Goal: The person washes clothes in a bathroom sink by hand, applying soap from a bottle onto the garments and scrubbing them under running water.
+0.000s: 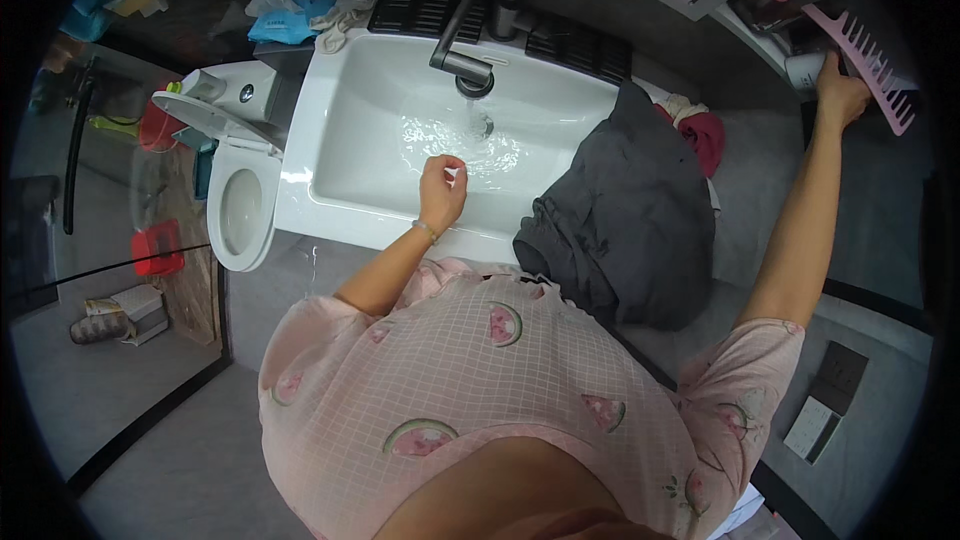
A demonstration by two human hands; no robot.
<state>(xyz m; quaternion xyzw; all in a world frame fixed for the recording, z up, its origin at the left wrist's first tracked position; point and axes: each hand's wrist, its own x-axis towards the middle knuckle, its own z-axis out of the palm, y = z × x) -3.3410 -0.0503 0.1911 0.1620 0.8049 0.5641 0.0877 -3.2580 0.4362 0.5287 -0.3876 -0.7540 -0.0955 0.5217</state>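
Here's the right hand (843, 98), out at the end of a straight arm toward 2 o'clock, right up against a white cylindrical container (802, 71) on the shelf side! That container lies at about 10 o'clock from the hand; whether the fingers are clamped on it or merely touching, I cannot tell. And look at the pink comb (868, 65), just beside the hand at 1 o'clock, long axis running from 11 to 5. The right hand is by far the nearer to both. Over to the left hand (443, 192), fingers curled in above the near side of the white sink (345, 225); anything inside them, I cannot tell. The black faucet (466, 67) runs between 12 and 1 from it, the dark garment (635, 220) drapes the sink's edge around 3.
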